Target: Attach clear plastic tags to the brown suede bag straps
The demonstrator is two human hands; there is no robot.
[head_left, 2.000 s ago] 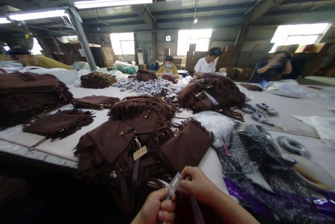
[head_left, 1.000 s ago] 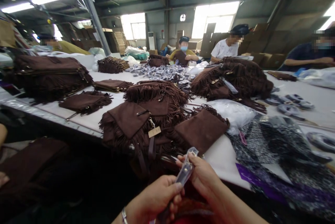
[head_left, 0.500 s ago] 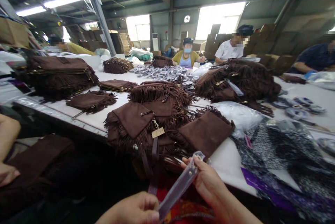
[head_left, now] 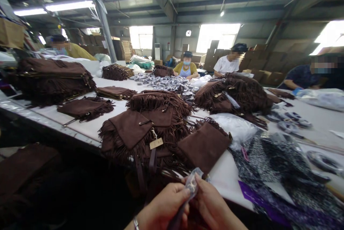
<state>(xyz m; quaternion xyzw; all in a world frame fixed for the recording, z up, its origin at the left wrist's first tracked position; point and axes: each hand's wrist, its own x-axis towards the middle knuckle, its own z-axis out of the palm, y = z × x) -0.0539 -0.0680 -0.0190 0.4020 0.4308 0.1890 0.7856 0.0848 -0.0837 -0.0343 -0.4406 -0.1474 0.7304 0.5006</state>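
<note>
The left hand (head_left: pixel 163 206) and right hand (head_left: pixel 211 205) both pinch a small clear bag (head_left: pixel 192 185) tight in their fingers, near brown fringed bags (head_left: pixel 139 133) on the worktop (head_left: pixel 225 176).

Both hands were bare, with no gloves or rings that I could see. The left hand (head_left: pixel 163 208) wore a thin, pale beaded bracelet (head_left: pixel 135 223) at the wrist. The right hand (head_left: pixel 212 205) ran into a bare forearm, no sleeve showing on either arm.

strap (head_left: pixel 191 186) | thin, wrapped in see-through plastic | top end with metal clip up | pinched between two hands
</note>
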